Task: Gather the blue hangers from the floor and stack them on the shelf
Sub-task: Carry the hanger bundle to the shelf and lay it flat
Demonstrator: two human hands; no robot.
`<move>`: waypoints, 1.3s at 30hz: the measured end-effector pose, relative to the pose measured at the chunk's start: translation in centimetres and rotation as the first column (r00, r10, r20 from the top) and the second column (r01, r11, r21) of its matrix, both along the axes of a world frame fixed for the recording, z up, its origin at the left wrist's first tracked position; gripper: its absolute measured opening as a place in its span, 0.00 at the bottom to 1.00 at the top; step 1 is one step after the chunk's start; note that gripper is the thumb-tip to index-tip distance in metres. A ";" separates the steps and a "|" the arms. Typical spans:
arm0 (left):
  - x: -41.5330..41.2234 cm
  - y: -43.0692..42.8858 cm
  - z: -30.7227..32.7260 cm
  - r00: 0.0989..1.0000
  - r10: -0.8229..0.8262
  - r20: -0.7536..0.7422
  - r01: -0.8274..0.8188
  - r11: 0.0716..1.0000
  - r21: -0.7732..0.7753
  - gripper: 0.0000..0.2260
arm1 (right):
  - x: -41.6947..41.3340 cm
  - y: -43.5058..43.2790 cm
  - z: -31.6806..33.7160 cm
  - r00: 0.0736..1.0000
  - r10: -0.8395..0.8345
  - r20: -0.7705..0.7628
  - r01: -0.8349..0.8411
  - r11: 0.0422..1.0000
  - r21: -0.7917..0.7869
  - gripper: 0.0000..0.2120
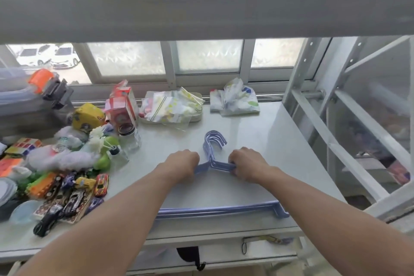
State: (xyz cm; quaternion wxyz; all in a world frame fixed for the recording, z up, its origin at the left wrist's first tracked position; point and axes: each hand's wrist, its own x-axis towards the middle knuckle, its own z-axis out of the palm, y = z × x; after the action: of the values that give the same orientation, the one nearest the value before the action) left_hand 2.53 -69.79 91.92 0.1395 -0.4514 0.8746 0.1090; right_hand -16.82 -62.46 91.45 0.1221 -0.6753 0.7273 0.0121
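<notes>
A stack of blue hangers (214, 144) lies flat on the white shelf (264, 141), hooks pointing away from me toward the window. Their bottom bars (219, 209) run along the shelf's front edge between my forearms. My left hand (182, 162) is closed over the stack's left shoulder. My right hand (247, 163) grips the right shoulder, fingers wrapped around the blue arms. Both hands rest low on the shelf surface.
Toy cars (74, 195), plush toys (62, 157) and boxes (122, 107) crowd the shelf's left side. Plastic bags (172, 105) and a printed bag (237, 98) lie at the back by the window. A white metal frame (349, 132) stands to the right. A grey board (201, 0) overhangs above.
</notes>
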 end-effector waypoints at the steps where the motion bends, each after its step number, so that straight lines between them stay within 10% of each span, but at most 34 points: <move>1: -0.3 0.0 0.2 0.997 0.064 -0.036 -0.062 0.997 0.049 0.06 | 0.1 0.0 0.0 1.000 0.006 -0.003 -0.006 1.000 -0.004 0.05; 6: -4.1 -1.8 2.1 0.761 0.549 -0.346 -0.404 0.818 0.408 0.23 | 0.1 0.0 -0.4 1.000 0.017 -0.002 -0.017 1.000 -0.017 0.05; 13: -8.7 -4.8 0.7 0.677 0.671 -0.302 -0.636 0.741 0.218 0.12 | 0.0 -0.1 -0.6 1.000 0.029 0.000 -0.029 0.998 -0.059 0.06; 39: -9.9 -7.7 -0.1 0.760 0.618 -0.201 -0.610 0.785 0.107 0.16 | 1.3 -0.2 -0.5 1.000 0.009 0.026 -0.005 0.992 -0.129 0.09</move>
State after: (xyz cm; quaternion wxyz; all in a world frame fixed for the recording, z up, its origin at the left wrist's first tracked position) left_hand -7.40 -77.50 91.81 0.0041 -0.6948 0.6865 0.2142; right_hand -15.52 -62.66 90.95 0.0877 -0.6844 0.7225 -0.0436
